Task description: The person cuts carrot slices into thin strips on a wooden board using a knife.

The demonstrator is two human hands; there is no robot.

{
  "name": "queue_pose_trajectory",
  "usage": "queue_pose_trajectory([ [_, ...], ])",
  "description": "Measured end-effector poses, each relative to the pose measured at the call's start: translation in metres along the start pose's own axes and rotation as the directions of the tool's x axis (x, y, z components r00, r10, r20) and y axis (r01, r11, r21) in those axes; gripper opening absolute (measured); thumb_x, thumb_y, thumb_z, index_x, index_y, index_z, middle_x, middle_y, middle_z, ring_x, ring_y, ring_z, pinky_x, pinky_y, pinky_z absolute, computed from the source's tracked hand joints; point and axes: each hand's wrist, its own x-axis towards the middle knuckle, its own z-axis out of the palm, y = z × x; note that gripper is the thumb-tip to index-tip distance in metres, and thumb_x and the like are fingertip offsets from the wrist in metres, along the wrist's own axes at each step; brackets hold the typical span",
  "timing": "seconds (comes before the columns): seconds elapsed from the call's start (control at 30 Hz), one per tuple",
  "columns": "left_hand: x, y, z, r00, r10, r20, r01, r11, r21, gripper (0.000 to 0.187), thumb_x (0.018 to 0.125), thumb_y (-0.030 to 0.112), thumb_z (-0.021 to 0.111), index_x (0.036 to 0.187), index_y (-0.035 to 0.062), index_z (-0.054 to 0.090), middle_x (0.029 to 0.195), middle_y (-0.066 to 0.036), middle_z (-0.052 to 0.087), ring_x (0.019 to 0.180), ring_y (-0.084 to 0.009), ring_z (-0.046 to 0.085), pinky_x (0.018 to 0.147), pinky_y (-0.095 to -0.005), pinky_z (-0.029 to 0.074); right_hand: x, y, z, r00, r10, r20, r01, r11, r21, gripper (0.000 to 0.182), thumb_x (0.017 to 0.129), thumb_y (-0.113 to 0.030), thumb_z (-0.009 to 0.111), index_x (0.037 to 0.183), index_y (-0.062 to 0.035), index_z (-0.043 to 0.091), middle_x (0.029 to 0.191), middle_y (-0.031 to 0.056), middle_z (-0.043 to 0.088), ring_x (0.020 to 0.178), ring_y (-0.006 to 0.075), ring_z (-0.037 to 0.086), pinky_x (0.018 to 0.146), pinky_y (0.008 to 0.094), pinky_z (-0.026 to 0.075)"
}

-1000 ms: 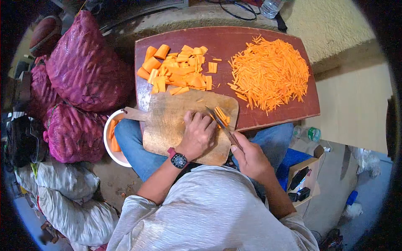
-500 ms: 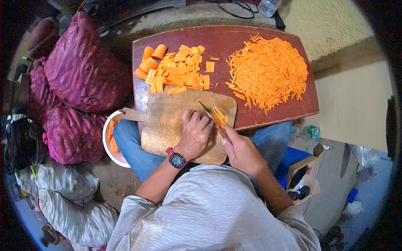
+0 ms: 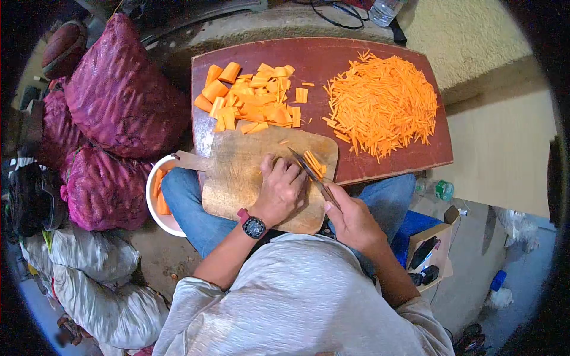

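Note:
My right hand [image 3: 355, 221] grips a knife [image 3: 313, 178], its blade slanting up and left over the wooden cutting board [image 3: 228, 169]. Thin carrot sticks [image 3: 314, 164] lie against the right side of the blade. On the board, left of the knife, my left hand [image 3: 282, 187] is closed with its fingers curled. It seems to press a carrot piece [image 3: 260, 172], mostly hidden under the fingers, with only a bit of orange showing. Beyond the board lie carrot chunks and slices [image 3: 255, 98], and to their right a large heap of carrot sticks [image 3: 383, 104].
The board rests across my lap and the edge of a dark red tabletop [image 3: 309, 59]. At left are a white bucket [image 3: 151, 204] with carrot pieces, purple mesh sacks [image 3: 122, 89] and white sacks [image 3: 107, 302]. An open box [image 3: 430, 255] stands at right.
The knife and my right hand have shifted slightly right and down, and the blade has turned a little. My left hand stays curled in nearly the same place on the board.

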Motion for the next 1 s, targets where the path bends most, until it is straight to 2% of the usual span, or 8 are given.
queue_pose_trajectory([
  [0.23,0.000,-0.001,0.004,0.999,-0.004,-0.047,0.004,1.000,0.000,0.035,0.072,0.012,0.082,0.106,0.0028,0.078,0.101,-0.010,0.066,0.106,-0.0316,0.064,0.112,-0.0593,0.037,0.019,-0.003,0.012,0.999,0.043,-0.025,-0.045,0.995,-0.085,0.047,0.109,-0.014,0.061,0.152,-0.0003,0.049,0.115,0.0351,0.072,0.108,0.0537,0.072,0.087,0.0587,0.057],
  [0.3,0.000,-0.002,0.006,0.997,-0.001,-0.072,0.001,1.000,-0.001,0.033,0.073,0.011,0.082,0.105,0.0028,0.078,0.101,-0.010,0.067,0.104,-0.0315,0.065,0.110,-0.0586,0.038,0.028,0.000,0.012,0.991,-0.114,-0.071,0.113,0.993,-0.022,0.045,0.109,-0.013,0.061,0.150,0.0017,0.051,0.115,0.0349,0.073,0.109,0.0532,0.072,0.089,0.0571,0.058],
  [0.47,-0.004,-0.009,0.013,0.984,-0.056,-0.172,0.039,0.994,-0.101,0.024,0.079,0.008,0.081,0.103,0.0038,0.078,0.097,-0.010,0.068,0.099,-0.0312,0.065,0.107,-0.0561,0.041,0.011,-0.008,-0.002,0.967,-0.126,-0.220,0.137,0.990,0.037,0.042,0.109,-0.010,0.060,0.147,0.0062,0.055,0.111,0.0343,0.074,0.109,0.0507,0.075,0.090,0.0502,0.059],
  [0.57,-0.002,-0.011,0.014,0.969,-0.136,-0.204,0.104,0.981,-0.164,0.020,0.082,0.005,0.081,0.101,0.0044,0.077,0.095,-0.010,0.068,0.097,-0.0307,0.066,0.105,-0.0527,0.041,-0.002,-0.006,-0.005,0.974,-0.092,-0.208,0.106,0.993,0.055,0.040,0.110,-0.011,0.059,0.147,0.0052,0.055,0.111,0.0333,0.074,0.109,0.0493,0.075,0.090,0.0478,0.059],
  [0.63,0.000,-0.012,0.011,0.956,-0.195,-0.221,0.150,0.967,-0.206,0.020,0.082,0.004,0.081,0.101,0.0043,0.076,0.094,-0.011,0.069,0.095,-0.0306,0.066,0.103,-0.0511,0.041,-0.006,-0.007,-0.001,0.990,-0.046,-0.132,0.056,0.996,0.071,0.040,0.111,-0.011,0.059,0.148,0.0040,0.055,0.110,0.0311,0.075,0.107,0.0481,0.076,0.087,0.0470,0.059],
  [0.77,-0.004,-0.008,-0.009,0.954,-0.234,-0.186,0.209,0.967,-0.146,0.021,0.082,-0.002,0.080,0.102,0.0034,0.078,0.095,-0.011,0.072,0.097,-0.0322,0.069,0.100,-0.0481,0.043,-0.010,-0.007,0.007,0.995,-0.031,-0.095,0.044,0.990,0.137,0.041,0.111,-0.012,0.059,0.149,0.0029,0.054,0.111,0.0315,0.075,0.107,0.0497,0.076,0.087,0.0498,0.059],
  [0.83,-0.009,-0.010,-0.017,0.949,-0.232,-0.214,0.209,0.970,-0.125,0.025,0.081,-0.004,0.077,0.105,0.0030,0.078,0.096,-0.011,0.072,0.097,-0.0323,0.069,0.099,-0.0467,0.044,-0.012,-0.002,0.009,0.999,-0.048,-0.006,0.048,0.997,0.058,0.041,0.110,-0.014,0.060,0.147,0.0031,0.054,0.112,0.0333,0.074,0.106,0.0515,0.074,0.086,0.0531,0.059],
  [1.0,-0.021,-0.020,-0.025,0.956,-0.241,-0.168,0.230,0.969,-0.086,0.031,0.080,-0.006,0.074,0.110,0.0027,0.077,0.097,-0.012,0.072,0.097,-0.0319,0.069,0.098,-0.0470,0.044,-0.016,0.004,0.009,0.998,-0.053,0.023,0.054,0.999,0.000,0.041,0.110,-0.016,0.061,0.146,0.0030,0.056,0.114,0.0340,0.073,0.106,0.0525,0.073,0.087,0.0557,0.059],
])
